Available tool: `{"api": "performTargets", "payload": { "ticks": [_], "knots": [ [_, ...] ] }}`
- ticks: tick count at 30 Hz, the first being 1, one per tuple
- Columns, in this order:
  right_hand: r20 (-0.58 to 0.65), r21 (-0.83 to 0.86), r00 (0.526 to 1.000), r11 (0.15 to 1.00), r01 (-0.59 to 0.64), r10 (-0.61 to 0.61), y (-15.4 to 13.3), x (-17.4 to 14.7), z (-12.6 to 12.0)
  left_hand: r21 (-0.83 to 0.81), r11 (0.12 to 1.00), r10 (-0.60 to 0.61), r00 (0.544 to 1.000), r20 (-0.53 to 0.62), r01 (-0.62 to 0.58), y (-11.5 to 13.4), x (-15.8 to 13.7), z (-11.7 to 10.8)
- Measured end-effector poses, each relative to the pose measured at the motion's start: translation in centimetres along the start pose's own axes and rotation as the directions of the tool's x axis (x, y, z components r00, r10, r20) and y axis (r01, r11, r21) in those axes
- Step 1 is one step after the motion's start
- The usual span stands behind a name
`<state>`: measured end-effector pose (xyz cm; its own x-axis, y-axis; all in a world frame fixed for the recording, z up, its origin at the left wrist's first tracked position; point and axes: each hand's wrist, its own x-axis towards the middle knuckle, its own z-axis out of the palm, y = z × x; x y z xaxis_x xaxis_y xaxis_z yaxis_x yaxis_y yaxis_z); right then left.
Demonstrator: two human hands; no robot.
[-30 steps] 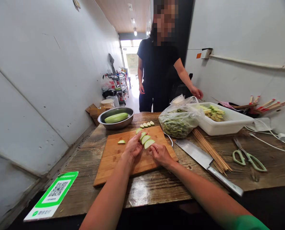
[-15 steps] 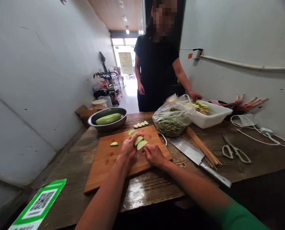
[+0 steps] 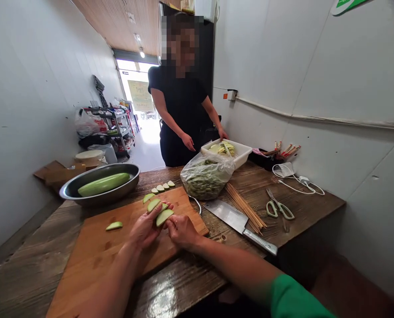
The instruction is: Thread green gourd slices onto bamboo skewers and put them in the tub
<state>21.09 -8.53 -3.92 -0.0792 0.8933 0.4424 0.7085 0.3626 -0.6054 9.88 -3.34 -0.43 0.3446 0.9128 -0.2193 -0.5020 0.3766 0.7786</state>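
Observation:
Above the wooden cutting board (image 3: 93, 251), my left hand (image 3: 147, 227) is closed around several half-round green squash slices (image 3: 164, 217). My right hand (image 3: 183, 232) is closed in a pinch against the lower slice's edge; whatever lies inside its fingers is hidden. Another slice (image 3: 114, 226) lies on the board's left part, and one (image 3: 148, 197) rests near its far edge. Beyond the board, several slices (image 3: 162, 187) form a row on the table. A whole peeled squash (image 3: 104, 184) lies in a metal bowl (image 3: 66, 193) at the left.
Right of the board are a cleaver (image 3: 228, 216), bamboo skewers (image 3: 245, 207) and scissors (image 3: 279, 207). A plastic bag of green vegetables (image 3: 205, 179) stands before a white tub (image 3: 243, 154). Across the table, a person in black (image 3: 183, 110) has one hand at the tub. A white cable (image 3: 303, 185) lies far right.
The view has turned, shifting most of the scene leftward. The other person's free hand has risen from their side toward the bag. My hands still hold the slices together.

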Motion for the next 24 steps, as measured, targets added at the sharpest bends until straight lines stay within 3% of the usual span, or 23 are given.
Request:
{"api": "performTargets", "payload": {
  "ticks": [12, 20, 24],
  "knots": [
    [0.015, -0.014, 0.998, 0.998, 0.054, -0.053, 0.5, -0.3, 0.8, -0.147, 0.989, 0.017, 0.999, -0.051, -0.024, -1.0, 0.6, -0.4],
    [0.045, -0.019, 0.999, 1.000, 0.022, -0.021, 0.3, -0.7, 1.1, -0.227, 0.972, 0.039, 0.995, -0.090, -0.059, -1.6, 0.5, -0.6],
    [0.014, 0.024, 1.000, 1.000, 0.011, -0.011, 0.4, -0.8, 1.3, -0.173, 0.984, -0.056, 0.998, -0.021, 0.051, -1.2, 0.5, -1.1]
  ]
}}
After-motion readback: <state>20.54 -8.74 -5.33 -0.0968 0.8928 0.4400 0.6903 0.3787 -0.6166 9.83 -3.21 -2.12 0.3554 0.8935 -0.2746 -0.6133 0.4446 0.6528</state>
